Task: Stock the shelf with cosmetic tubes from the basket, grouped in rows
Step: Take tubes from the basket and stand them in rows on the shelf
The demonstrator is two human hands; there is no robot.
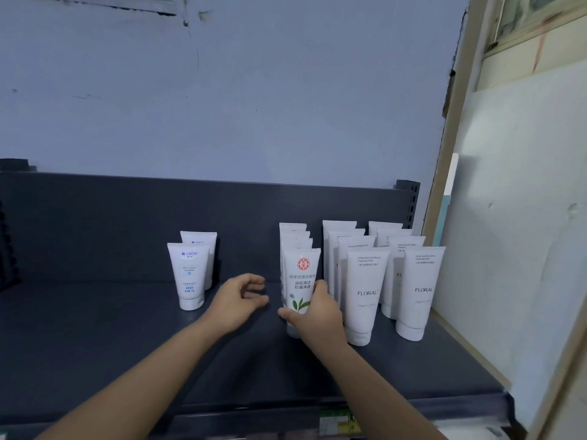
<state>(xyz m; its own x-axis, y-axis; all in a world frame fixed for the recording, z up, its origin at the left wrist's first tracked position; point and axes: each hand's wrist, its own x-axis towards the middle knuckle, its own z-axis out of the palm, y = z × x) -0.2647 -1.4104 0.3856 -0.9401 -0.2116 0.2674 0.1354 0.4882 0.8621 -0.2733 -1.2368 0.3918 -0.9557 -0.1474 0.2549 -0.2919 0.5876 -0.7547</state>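
The wall [254,90] behind and above the grip is a dull blue-grey and pretty scuffed. A crack runs down from a small screw or nail head [185,23] way up and to the left. There's some kind of frame edge [95,3] at the very top left too, can't tell if it's a vent or a window. Off to the right of the grip a wooden post [451,128] runs up alongside the wall, and right of that is a white board [524,217] with a few chips in it. Below the grip, nearer the camera, there's a green-and-yellow label [336,420], too blurry to read.
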